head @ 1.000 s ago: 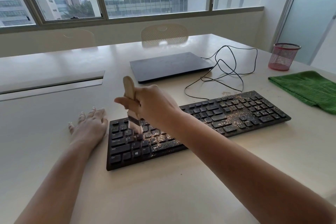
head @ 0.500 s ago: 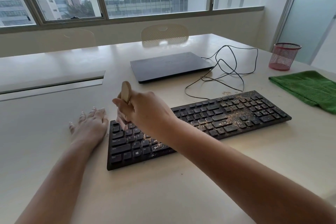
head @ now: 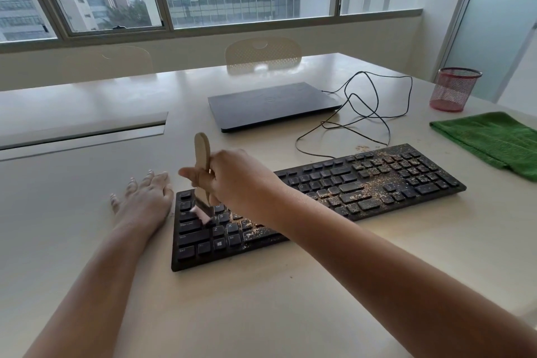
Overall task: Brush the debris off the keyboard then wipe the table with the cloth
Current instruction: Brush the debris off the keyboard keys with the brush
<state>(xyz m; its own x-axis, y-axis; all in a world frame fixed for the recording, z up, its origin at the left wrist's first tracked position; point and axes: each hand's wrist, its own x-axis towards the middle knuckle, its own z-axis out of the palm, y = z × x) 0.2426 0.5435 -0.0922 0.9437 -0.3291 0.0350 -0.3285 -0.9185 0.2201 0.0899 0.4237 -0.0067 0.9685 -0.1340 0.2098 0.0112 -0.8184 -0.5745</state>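
Broadly, a pale table fills the scene, running from the near edge to the window wall at the far side. On it, nearest the person, a black keyboard lies at a slant, its left end nearer and its right end farther. Tan debris is scattered thickly over the right and middle keys, with a little spilled on the table just beyond the far right edge; the leftmost keys look mostly clean. Farther back sits a closed dark laptop, and a black cable loops loosely between it and the keyboard. At the right edge a green cloth lies flat, well apart from both hands, with a red mesh cup just beyond it. 2 pale chairs stand at the table's far side.

The right hand reaches across the keyboard's left part and grips a wooden-handled brush, handle up, pale bristles down on the left keys; the bristles are blurred, so contact is likely but not certain. The left hand rests palm down on the table, fingers spread flat, just beside the keyboard's left end.
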